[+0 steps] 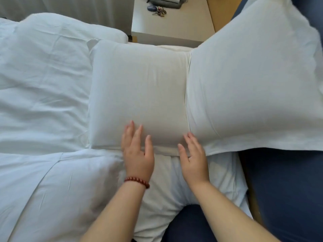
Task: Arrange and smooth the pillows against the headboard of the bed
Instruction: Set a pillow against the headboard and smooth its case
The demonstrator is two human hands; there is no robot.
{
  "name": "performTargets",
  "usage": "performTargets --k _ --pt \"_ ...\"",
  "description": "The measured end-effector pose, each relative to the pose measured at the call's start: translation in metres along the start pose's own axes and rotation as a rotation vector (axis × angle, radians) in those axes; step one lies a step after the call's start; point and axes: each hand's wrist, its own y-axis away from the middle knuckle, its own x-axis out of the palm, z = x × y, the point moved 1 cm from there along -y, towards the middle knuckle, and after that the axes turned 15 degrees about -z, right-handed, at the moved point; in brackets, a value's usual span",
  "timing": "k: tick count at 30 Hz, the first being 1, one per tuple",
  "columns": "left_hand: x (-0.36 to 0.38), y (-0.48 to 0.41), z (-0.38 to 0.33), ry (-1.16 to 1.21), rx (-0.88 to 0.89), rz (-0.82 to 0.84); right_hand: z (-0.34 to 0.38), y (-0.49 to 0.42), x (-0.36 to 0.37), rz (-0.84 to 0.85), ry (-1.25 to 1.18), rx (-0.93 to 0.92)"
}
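Note:
A white pillow [139, 91] lies flat in the middle of the bed. A second white pillow [253, 84] leans to its right against the blue headboard [288, 189], its left edge overlapping the first. My left hand [138, 151], with a red bead bracelet on the wrist, rests flat with straight fingers on the near edge of the flat pillow. My right hand [194, 158] lies flat beside it, fingers straight, at the near right corner where the two pillows meet. Neither hand holds anything.
A rumpled white duvet [43, 102] covers the bed to the left and in front. A beige nightstand [171, 27] with keys [160, 11] stands beyond the pillows. A wooden frame edge [222, 13] runs beside the headboard.

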Motion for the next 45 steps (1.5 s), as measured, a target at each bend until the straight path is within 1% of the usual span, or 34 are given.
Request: performTargets --k 1,2,3,4,5,6,7,8,9,11,12,14,17,19,22,25,26,28,30,32,34,36,38,39,40,41,43,44,45 --pt "-0.002 0.017 -0.002 0.06 -0.104 -0.021 -0.003 0.01 0.0 -0.068 -0.046 0.191" --pt "-0.004 0.031 -0.005 0.109 -0.253 -0.025 -0.004 0.019 0.003 -0.118 -0.083 0.428" --pt "-0.005 0.042 -0.005 0.159 -0.474 -0.033 -0.003 0.026 0.007 -0.155 -0.154 0.685" --pt "-0.004 0.048 -0.006 0.208 -0.737 -0.062 -0.003 0.03 0.012 -0.185 -0.287 0.935" --pt "-0.001 0.052 -0.001 0.268 -0.978 -0.108 0.0 0.031 0.017 -0.21 -0.482 1.146" --pt "0.001 0.051 0.004 0.345 -1.128 -0.155 0.004 0.03 0.022 -0.22 -0.709 1.291" --pt "0.003 0.047 0.012 0.434 -1.193 -0.17 0.008 0.027 0.027 -0.214 -0.905 1.367" --pt "0.006 0.041 0.019 0.539 -1.222 -0.142 0.012 0.023 0.032 -0.193 -1.035 1.394" --pt "0.008 0.035 0.025 0.655 -1.252 -0.084 0.016 0.019 0.038 -0.174 -1.107 1.407" --pt "0.012 0.022 0.027 0.875 -1.342 -0.007 0.017 0.014 0.049 -0.159 -1.167 1.413" --pt "0.013 0.017 0.026 0.934 -1.374 0.022 0.016 0.012 0.052 -0.157 -1.166 1.419" --pt "0.013 0.011 0.023 0.945 -1.393 0.023 0.013 0.013 0.051 -0.181 -1.139 1.429" --pt "0.01 0.017 0.024 0.808 -1.344 -0.099 0.01 0.019 0.039 -0.244 -1.023 1.409" --pt "0.008 0.023 0.025 0.786 -1.342 -0.152 0.01 0.023 0.036 -0.224 -1.028 1.422" --pt "0.012 0.027 0.025 0.858 -1.396 -0.108 0.014 0.026 0.038 -0.087 -1.082 1.47" --pt "0.011 0.016 0.022 0.946 -1.411 -0.007 0.025 0.022 0.046 0.122 -1.105 1.471" --pt "0.008 0.01 0.022 0.958 -1.398 -0.004 0.032 0.019 0.05 0.179 -1.11 1.475" --pt "-0.003 0.0 0.023 0.952 -1.346 -0.048 0.043 0.015 0.059 0.227 -1.104 1.486" --pt "-0.016 -0.005 0.028 0.899 -1.261 -0.071 0.051 0.015 0.067 0.224 -1.099 1.511" --pt "-0.031 -0.003 0.032 0.803 -1.176 -0.041 0.056 0.019 0.074 0.204 -1.096 1.532" --pt "-0.043 0.002 0.034 0.655 -1.107 0.041 0.06 0.023 0.078 0.187 -1.124 1.54" --pt "-0.05 0.005 0.034 0.473 -1.006 0.182 0.067 0.026 0.078 0.18 -1.16 1.542" --pt "-0.06 0.006 0.025 0.356 -0.915 0.337 0.069 0.026 0.077 0.17 -1.162 1.529" --pt "-0.067 0.005 0.018 0.292 -0.835 0.397 0.068 0.028 0.078 0.166 -1.159 1.521" --pt "-0.076 0.003 0.01 0.22 -0.674 0.425 0.067 0.029 0.079 0.166 -1.156 1.516" --pt "-0.086 0.0 0.005 0.135 -0.447 0.418 0.066 0.031 0.08 0.168 -1.156 1.514" --pt "-0.104 -0.011 0.004 -0.126 0.022 0.315 0.066 0.036 0.082 0.184 -1.157 1.508" --pt "-0.109 -0.017 0.008 -0.3 0.165 0.308 0.068 0.038 0.083 0.194 -1.16 1.501" --pt "-0.112 -0.022 0.016 -0.474 0.224 0.33 0.07 0.04 0.085 0.207 -1.163 1.494"
